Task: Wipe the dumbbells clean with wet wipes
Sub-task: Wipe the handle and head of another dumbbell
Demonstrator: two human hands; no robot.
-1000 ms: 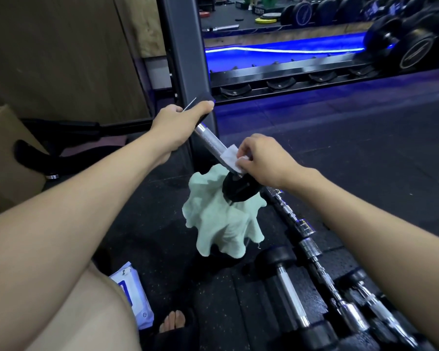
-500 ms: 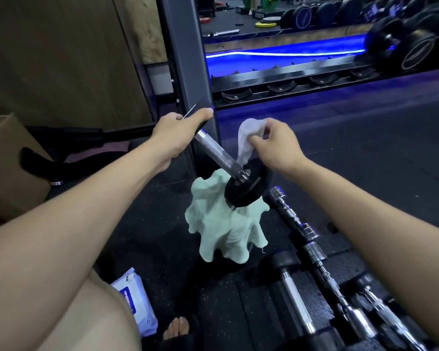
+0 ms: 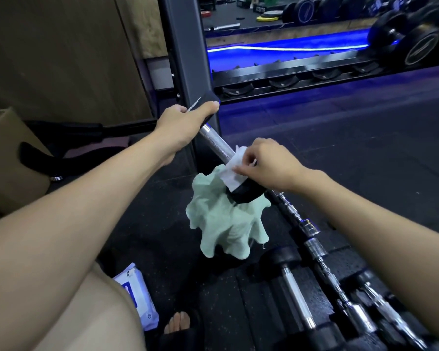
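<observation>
Your dumbbell (image 3: 217,144) is tilted, its lower head resting on a pale green cloth (image 3: 226,224) on the rubber floor (image 3: 365,158). More dumbbells (image 3: 298,297) lie just right; the wipes pack (image 3: 140,297) sits by your knee. Your left hand (image 3: 181,122) grips the upper head; your right hand (image 3: 269,167) pinches a wet wipe (image 3: 232,169) against the handle.

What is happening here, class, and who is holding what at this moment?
A person is cleaning a dumbbell on a gym floor. The left hand grips its upper black end and holds it tilted, lower end resting on a pale green cloth. The right hand pinches a white wet wipe against the bar just above the lower weight. More dumbbells lie nearby, and a pack of wipes sits by the person's knee.
</observation>
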